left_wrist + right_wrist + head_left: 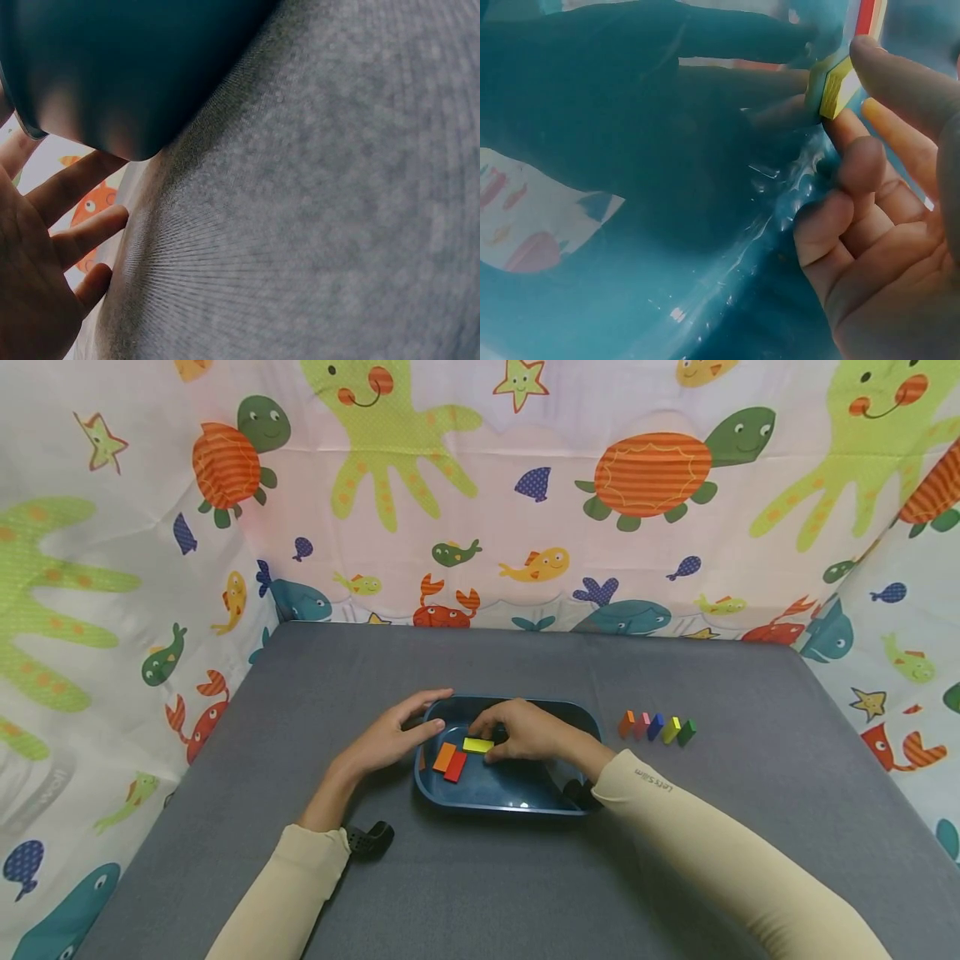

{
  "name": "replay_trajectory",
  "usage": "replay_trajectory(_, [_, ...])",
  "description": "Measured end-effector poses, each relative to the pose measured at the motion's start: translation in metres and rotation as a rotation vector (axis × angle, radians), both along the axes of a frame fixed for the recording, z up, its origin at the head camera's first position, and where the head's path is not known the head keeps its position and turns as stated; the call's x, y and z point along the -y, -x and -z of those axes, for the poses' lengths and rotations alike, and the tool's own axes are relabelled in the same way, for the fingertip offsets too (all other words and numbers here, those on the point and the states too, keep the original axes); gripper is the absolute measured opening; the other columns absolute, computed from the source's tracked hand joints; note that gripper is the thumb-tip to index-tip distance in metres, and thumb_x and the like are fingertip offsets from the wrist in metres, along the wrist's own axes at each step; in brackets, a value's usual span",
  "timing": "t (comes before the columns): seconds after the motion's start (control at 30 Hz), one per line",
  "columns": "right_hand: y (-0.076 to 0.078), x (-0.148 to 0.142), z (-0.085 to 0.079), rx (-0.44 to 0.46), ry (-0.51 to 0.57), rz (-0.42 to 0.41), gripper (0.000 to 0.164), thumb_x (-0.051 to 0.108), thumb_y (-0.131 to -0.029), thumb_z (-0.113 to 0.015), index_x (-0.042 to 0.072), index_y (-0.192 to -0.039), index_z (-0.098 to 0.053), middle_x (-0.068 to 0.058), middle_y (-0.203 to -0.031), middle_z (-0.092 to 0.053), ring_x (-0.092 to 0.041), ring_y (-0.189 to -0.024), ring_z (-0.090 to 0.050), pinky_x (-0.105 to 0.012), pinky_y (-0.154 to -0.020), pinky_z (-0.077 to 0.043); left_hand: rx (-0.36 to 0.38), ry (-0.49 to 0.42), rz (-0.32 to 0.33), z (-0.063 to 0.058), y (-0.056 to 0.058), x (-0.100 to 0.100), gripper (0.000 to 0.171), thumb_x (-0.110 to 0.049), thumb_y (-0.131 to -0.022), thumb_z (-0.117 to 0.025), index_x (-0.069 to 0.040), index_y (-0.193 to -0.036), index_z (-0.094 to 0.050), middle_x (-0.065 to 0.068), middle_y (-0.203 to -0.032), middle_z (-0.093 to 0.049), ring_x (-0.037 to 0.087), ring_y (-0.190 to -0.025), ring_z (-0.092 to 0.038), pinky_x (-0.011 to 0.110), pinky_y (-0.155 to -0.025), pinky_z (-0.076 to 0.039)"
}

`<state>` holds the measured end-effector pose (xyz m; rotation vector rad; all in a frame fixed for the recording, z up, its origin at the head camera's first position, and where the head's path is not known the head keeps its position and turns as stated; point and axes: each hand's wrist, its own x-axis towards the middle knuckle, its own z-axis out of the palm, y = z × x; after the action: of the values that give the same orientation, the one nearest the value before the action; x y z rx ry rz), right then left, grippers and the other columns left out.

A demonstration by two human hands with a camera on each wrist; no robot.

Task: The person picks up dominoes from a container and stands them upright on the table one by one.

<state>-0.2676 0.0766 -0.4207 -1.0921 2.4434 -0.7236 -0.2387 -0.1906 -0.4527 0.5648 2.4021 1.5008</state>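
A blue plastic tray [510, 793] stands on the grey table, with an orange block [445, 757], a red block [455, 767] and a yellow block [477, 745] in its left part. My right hand [528, 731] reaches into the tray and pinches the yellow block between thumb and forefinger. Its other fingers [825, 225] are curled, close over the shiny tray floor. My left hand [390, 735] rests at the tray's left end, thumb over the rim. Spread, fairly straight fingers [86, 236] of that hand show beside the tray's outer wall in the left wrist view.
Right of the tray, several small blocks stand upright in a row: orange [626, 724], pink, blue [656, 727], yellow and green [686, 732]. Cloth walls [495, 527] printed with sea animals enclose the table's back and sides. A dark strap [369, 841] is on my left wrist.
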Motion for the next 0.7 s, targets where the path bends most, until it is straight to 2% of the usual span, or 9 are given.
replay_trajectory(0.17, [0.0005, 0.0013, 0.0022, -0.006, 0.004, -0.006, 0.040, 0.015, -0.086, -0.083, 0.010, -0.124, -0.072, -0.003, -0.112, -0.074, -0.018, -0.100, -0.067, -0.039, -0.095, -0.055, 0.003, -0.005, 0.000, -0.0006, -0.0002, -0.0004, 0.051, -0.038, -0.103, -0.060, -0.033, -0.152, -0.046, -0.003, -0.161, -0.041, 0.033, -0.152, -0.033, 0.061, -0.123, -0.024])
replay_trajectory(0.4, [0.0003, 0.0042, 0.0039, -0.026, 0.010, -0.050, 0.039, 0.010, -0.088, -0.079, 0.009, -0.126, -0.071, -0.005, -0.108, -0.072, -0.021, -0.097, -0.065, -0.030, -0.086, -0.051, 0.000, -0.003, 0.002, 0.0003, -0.0002, 0.0003, 0.052, -0.040, -0.102, -0.060, -0.035, -0.152, -0.045, -0.003, -0.161, -0.041, 0.032, -0.151, -0.036, 0.063, -0.120, -0.027])
replay_trajectory(0.7, [-0.0018, 0.0057, 0.0037, -0.032, -0.039, -0.115, 0.038, 0.006, -0.092, -0.072, 0.012, -0.129, -0.071, -0.007, -0.111, -0.067, -0.021, -0.098, -0.061, -0.031, -0.086, -0.051, -0.016, 0.018, -0.001, 0.0029, 0.0012, 0.0008, 0.052, -0.042, -0.102, -0.060, -0.038, -0.152, -0.045, -0.004, -0.161, -0.040, 0.032, -0.151, -0.036, 0.064, -0.120, -0.028])
